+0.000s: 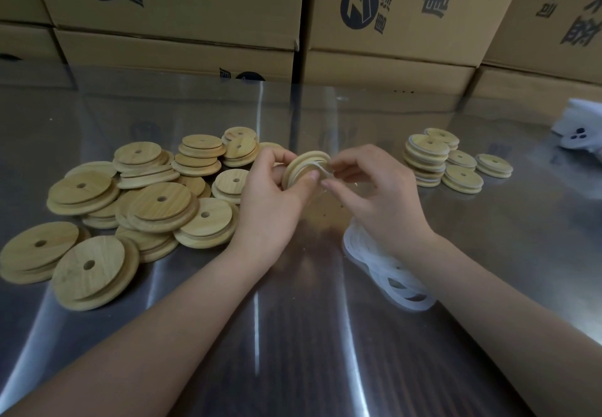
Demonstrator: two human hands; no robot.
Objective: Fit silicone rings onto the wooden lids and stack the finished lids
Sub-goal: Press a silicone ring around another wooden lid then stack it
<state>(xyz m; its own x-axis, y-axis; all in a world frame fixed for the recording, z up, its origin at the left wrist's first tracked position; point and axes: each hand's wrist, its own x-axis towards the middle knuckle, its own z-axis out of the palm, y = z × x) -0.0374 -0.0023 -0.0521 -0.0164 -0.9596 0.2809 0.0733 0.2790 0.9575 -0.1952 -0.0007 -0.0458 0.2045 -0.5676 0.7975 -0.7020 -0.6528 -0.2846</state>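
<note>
My left hand (273,195) grips a round wooden lid (301,164) on edge above the middle of the metal table. My right hand (368,188) pinches a thin translucent silicone ring (321,169) against the lid's rim. To the left lies a loose heap of bare wooden lids (130,201), each with a small centre hole. Low stacks of ringed lids (436,161) stand at the right. A pile of white silicone rings (384,270) lies under my right forearm, partly hidden by it.
The shiny steel table (293,335) reflects light in front of me. Printed cardboard boxes (391,26) form a wall along the far edge. A white object with dark dots (576,130) lies at the far right.
</note>
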